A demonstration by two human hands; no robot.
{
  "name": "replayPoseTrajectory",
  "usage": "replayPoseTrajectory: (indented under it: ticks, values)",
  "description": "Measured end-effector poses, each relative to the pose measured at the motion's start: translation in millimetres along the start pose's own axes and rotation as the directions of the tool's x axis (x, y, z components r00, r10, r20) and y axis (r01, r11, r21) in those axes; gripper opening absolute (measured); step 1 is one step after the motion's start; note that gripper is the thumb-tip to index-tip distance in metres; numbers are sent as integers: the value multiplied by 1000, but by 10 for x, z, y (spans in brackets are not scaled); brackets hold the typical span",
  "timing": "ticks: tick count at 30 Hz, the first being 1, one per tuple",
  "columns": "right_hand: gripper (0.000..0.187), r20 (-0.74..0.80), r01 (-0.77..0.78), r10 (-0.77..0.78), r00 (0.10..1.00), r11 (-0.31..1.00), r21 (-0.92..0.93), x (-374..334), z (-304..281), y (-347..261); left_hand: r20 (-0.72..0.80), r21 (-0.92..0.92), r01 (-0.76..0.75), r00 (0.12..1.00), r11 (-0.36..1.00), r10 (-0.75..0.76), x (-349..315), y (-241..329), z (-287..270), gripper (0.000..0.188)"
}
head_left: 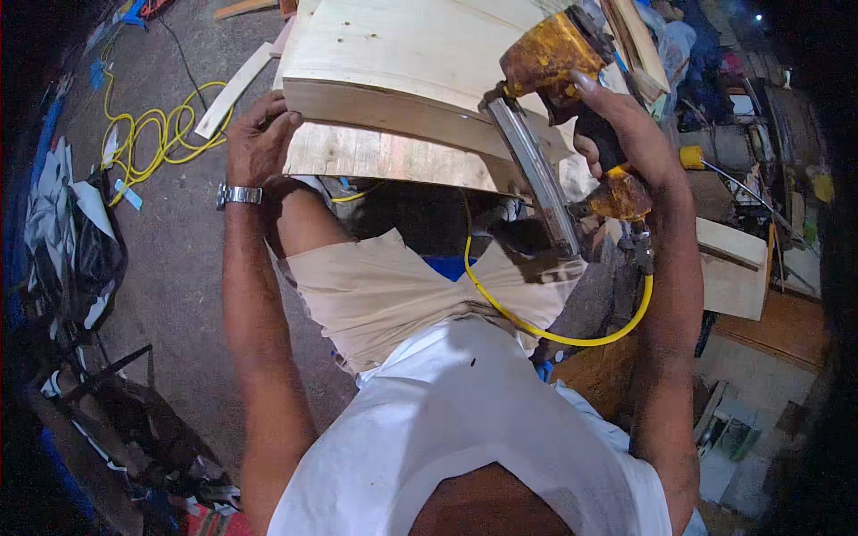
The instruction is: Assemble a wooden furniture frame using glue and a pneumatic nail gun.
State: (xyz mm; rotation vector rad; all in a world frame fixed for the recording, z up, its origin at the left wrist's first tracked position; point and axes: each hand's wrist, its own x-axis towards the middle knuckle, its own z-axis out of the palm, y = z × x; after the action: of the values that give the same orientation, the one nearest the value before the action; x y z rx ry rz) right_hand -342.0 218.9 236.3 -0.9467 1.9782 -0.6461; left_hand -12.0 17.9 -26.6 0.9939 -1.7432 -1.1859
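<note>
A white shirt [500, 411] and beige shorts [375, 286] lie nearest, with a yellow hose [581, 342] looping across the lap up to the nail gun [536, 174]. The right hand [630, 134] is closed firmly round this tool's dark grip, its thumb extended along the body. The yellow casing is blotched with dark stains, so any lettering on it is too unclear to tell. The tool's nose is at the front edge of a box-like wooden piece [393, 54]; whether it touches, I cannot tell. The left hand [259, 138], a metal watch [241, 194] on its wrist, has its fingers half curled at the near left corner of that piece; how firmly it grips is unclear. Whether the piece is hollow cannot be seen. Below its front lies a pale wooden sheet [384, 156]. Beyond, on the left floor, are a coiled yellow hose [147, 143] and a narrow plank [237, 89]. At far upper right sits crumpled clear plastic [677, 49], its contents too blurred to tell.
</note>
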Motion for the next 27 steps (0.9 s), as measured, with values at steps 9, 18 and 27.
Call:
replayPoseTrajectory:
  ticks: [9, 18, 27]
  values:
    - [52, -69, -45, 50, 996, 996, 72, -124, -143, 172, 22, 27, -79, 997, 997, 78, 8, -67, -17, 27]
    - [56, -25, -30, 31, 999, 999, 40, -84, -135, 190, 11, 33, 9, 1000, 999, -10, -4, 1, -31, 24]
    - [67, -97, 47, -78, 992, 957, -288, -358, -521, 276, -8, 9, 44, 999, 999, -44, -12, -12, -22, 25]
